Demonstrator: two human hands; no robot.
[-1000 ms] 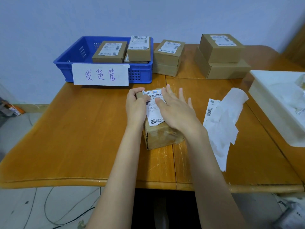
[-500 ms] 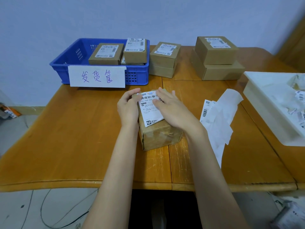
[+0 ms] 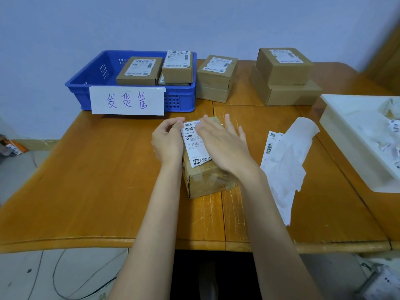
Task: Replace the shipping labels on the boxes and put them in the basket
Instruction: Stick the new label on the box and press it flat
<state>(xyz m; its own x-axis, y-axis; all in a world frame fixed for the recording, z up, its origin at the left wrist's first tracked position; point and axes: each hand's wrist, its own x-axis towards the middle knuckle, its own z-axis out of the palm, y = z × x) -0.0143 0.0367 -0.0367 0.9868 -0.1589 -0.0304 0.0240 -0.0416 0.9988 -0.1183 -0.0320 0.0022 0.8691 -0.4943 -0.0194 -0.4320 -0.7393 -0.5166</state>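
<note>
The taped cardboard box (image 3: 207,178) sits on the wooden surface (image 3: 91,180) in front of the blue basket (image 3: 86,83), close to the person, probably so both hands can work on its top. A new shipping label (image 3: 193,146) lies along that top. The left hand (image 3: 167,140) is at the box's left edge, its fingers (image 3: 176,124) curled at the label's far left corner, apparently pinching or pressing it to keep the label aligned. The right hand (image 3: 223,146) lies flat over the label's right part with fingers (image 3: 228,124) straight and spread, which suits smoothing the adhesive down.

To the right of the box lies the peeled backing paper (image 3: 287,165) with spare labels (image 3: 270,144) beneath it, within easy reach. Beyond that is a white tray (image 3: 346,135) holding crumpled paper scraps. Relabelled boxes (image 3: 140,70) already sit in the basket; more boxes (image 3: 281,66) wait stacked to its right.

Compared with half a second ago, the right hand's fingers have opened wider and slid further across the label, while the left hand has stayed at the corner and the box has not shifted.
</note>
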